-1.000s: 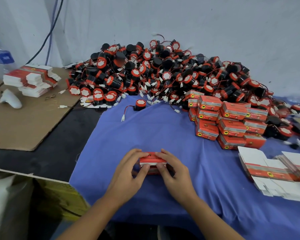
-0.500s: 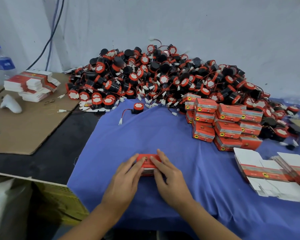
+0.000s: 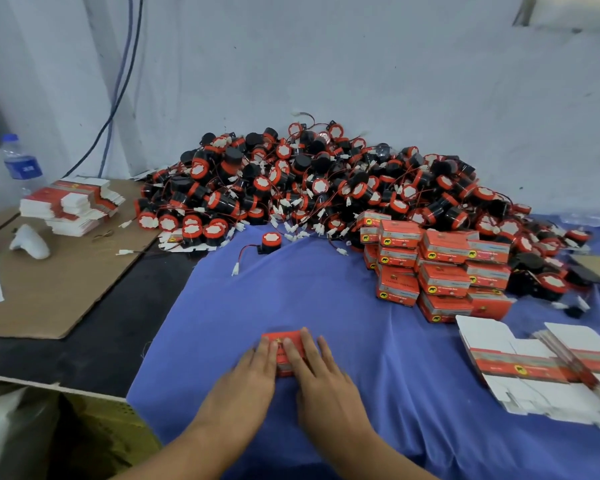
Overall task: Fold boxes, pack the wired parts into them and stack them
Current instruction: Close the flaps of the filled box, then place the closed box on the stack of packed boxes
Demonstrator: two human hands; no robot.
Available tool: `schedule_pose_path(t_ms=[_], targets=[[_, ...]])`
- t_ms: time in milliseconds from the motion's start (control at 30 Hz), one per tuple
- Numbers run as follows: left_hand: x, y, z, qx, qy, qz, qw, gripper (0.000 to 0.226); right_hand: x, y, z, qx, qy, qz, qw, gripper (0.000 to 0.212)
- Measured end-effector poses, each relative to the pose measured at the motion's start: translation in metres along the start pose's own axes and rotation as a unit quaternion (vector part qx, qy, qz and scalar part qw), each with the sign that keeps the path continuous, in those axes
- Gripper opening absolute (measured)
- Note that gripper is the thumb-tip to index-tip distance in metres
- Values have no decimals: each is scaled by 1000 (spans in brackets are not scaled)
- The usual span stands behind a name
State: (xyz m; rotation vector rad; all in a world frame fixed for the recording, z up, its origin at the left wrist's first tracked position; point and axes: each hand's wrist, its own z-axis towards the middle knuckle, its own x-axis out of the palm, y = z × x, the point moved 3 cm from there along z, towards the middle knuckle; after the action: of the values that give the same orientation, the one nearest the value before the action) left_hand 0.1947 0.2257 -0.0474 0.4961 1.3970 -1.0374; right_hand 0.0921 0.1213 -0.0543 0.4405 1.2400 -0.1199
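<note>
Flat blanks: one pile (image 3: 70,206) upper left, one (image 3: 534,365) at right.
Left hand (image 3: 243,386): fingers straight, close together, pressing the box top.
Box (image 3: 280,356): one, lower centre on the worktop's blue cloth, under both hands; long axis hidden.
Right hand (image 3: 323,382): fingers straight, slightly apart, flat on the box; nearer the stack.
Wired parts: heap (image 3: 326,181) uncountable; one loose (image 3: 270,241).
Packed stack (image 3: 440,268): roughly a dozen, up-right of the box.

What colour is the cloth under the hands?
Blue-violet; the cloth shows best in the head view.
</note>
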Motion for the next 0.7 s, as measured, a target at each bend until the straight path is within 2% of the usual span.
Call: schedule_pose_path(t_ms=[67, 167, 233, 300, 367, 467, 567, 633, 700], targets=[[-5, 4, -3, -75, -89, -150, 982, 49, -1, -4, -2, 24, -13, 48, 998, 85], [-7, -3, 0, -172, -128, -279, 936, 33, -6, -7, -3, 142, -1, 177, 974, 89], [-3, -19, 13, -188, -152, -377, 894, 40, -15, -12, -1, 180, -76, 287, 938, 81], [-7, -43, 36, -187, -156, -441, 864, 45, -30, -27, 5, 208, -144, 316, 914, 76], [-12, -67, 69, -161, -160, -470, 853, 36, -53, -48, 18, 229, -186, 314, 902, 78], [-20, -110, 115, -103, -145, -477, 861, 23, -91, -79, 40, 243, -207, 283, 905, 77], [-15, -140, 161, -55, -136, -487, 861, 25, -113, -113, 64, 234, -262, 214, 911, 67], [-3, -150, 190, -43, -108, -484, 867, 28, -118, -134, 81, 257, -226, 166, 925, 61], [14, -152, 214, -43, -48, -490, 869, 31, -117, -150, 96, 265, -191, 89, 941, 55]])
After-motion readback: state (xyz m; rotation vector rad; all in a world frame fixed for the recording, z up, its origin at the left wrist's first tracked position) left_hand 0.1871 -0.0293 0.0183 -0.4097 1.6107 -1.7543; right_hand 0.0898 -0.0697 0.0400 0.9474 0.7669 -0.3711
